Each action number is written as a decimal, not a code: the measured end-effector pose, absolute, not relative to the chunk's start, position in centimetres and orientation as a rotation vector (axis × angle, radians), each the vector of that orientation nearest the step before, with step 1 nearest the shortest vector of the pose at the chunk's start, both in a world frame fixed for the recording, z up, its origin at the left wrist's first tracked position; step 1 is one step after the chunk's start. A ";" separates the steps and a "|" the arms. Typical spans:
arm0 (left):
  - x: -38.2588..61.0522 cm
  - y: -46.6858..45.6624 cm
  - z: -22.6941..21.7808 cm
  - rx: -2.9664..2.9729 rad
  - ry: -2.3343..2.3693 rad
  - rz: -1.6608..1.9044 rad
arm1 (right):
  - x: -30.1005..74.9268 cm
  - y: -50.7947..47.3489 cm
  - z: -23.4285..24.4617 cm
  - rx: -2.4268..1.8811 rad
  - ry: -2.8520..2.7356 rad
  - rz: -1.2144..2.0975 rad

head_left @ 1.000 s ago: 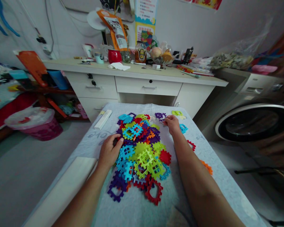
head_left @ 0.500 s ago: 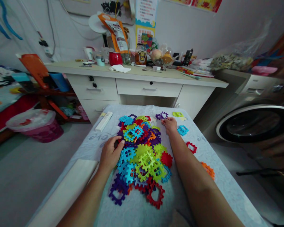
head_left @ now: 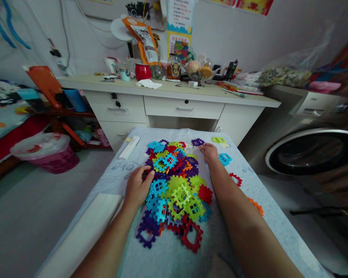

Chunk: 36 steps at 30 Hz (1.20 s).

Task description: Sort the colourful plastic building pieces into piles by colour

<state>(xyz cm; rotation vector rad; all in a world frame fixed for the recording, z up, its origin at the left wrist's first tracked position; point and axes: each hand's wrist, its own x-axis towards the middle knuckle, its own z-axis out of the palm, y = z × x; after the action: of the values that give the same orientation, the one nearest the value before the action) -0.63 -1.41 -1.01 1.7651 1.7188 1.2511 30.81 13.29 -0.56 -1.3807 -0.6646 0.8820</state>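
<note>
A heap of toothed plastic building tiles [head_left: 181, 193] in blue, green, purple, red and orange covers the middle of the cloth-covered table. My left hand [head_left: 138, 186] rests against the heap's left side, thumb and fingers curved with a gap between them; a dark bit shows in that gap. Beyond the heap, my right hand [head_left: 210, 153] has its bent fingertips close to the right edge of a purple tile [head_left: 197, 142] lying flat. Nothing shows held in it. To its right lie a green tile [head_left: 218, 139], a blue tile [head_left: 225, 159], a red tile [head_left: 236, 179] and an orange tile [head_left: 255, 206].
A long white box [head_left: 129, 148] lies at the table's far left, with a larger pale board [head_left: 84, 231] along the near left edge. Behind stands a white desk [head_left: 179, 107] crowded with items. A washing machine [head_left: 307, 154] is right, a pink bin [head_left: 50, 154] left.
My right hand has drawn slightly right, off the purple tile at its fingertips. Two purple tiles lay side by side there; now they appear as one. My left hand stays by the heap.
</note>
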 end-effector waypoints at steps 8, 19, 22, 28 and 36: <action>-0.6 -1.5 -0.9 1.764 1.717 1.231 | 30.2 9.0 0.8 -1.469 -0.957 1.016; -0.7 -1.3 -1.4 1.772 1.725 1.235 | 30.4 6.3 2.8 -1.746 -1.911 0.829; -0.7 -1.3 -1.4 1.777 1.718 1.236 | 30.5 6.4 2.9 -1.712 -1.989 0.808; -0.7 -1.2 -1.3 1.791 1.723 1.232 | 30.7 6.4 2.3 -1.724 -1.867 0.796; -0.8 -1.1 -1.4 1.796 1.708 1.242 | 31.3 6.1 2.2 -1.457 -1.461 1.213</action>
<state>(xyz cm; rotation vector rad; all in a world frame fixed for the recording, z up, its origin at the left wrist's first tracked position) -0.76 -1.14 -1.44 1.7957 1.7085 1.2420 31.32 6.14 2.25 -1.4568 -1.4610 1.2132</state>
